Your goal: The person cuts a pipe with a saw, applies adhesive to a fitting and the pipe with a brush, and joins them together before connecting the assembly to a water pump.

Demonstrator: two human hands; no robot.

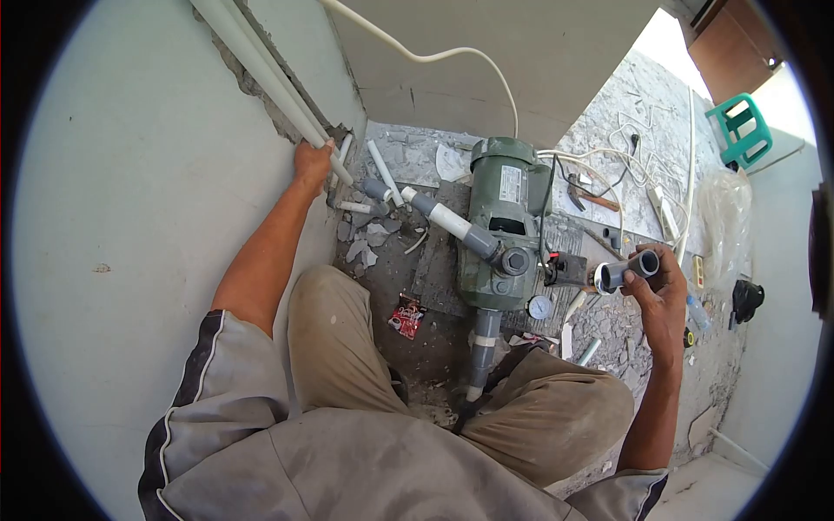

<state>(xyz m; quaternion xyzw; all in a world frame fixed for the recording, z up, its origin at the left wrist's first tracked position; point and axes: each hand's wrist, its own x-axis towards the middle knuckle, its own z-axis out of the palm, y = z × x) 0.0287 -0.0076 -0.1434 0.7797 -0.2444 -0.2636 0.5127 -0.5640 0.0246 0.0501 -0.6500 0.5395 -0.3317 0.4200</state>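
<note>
My left hand (313,162) is closed around a white PVC pipe (276,91) that runs down along the wall at the upper left. The pipe's lower end comes near a grey elbow (376,189). In my right hand (665,282) is a grey PVC fitting (627,271), held between thumb and fingers, its round opening showing. A whitish ring shows at the fitting's left end. Between my hands stands a green water pump (499,195), with a grey-and-white pipe (447,219) joining it from the left and another pipe (484,352) leaving its front. A pressure gauge (539,306) sits on its right.
Rubble and broken plaster (369,239) lie along the wall. A red wrapper (407,316) is on the floor. Beyond the pump are a hammer (598,200), loose cables, a power strip (663,214) and a green stool (741,130). A plastic bag (724,226) lies at right.
</note>
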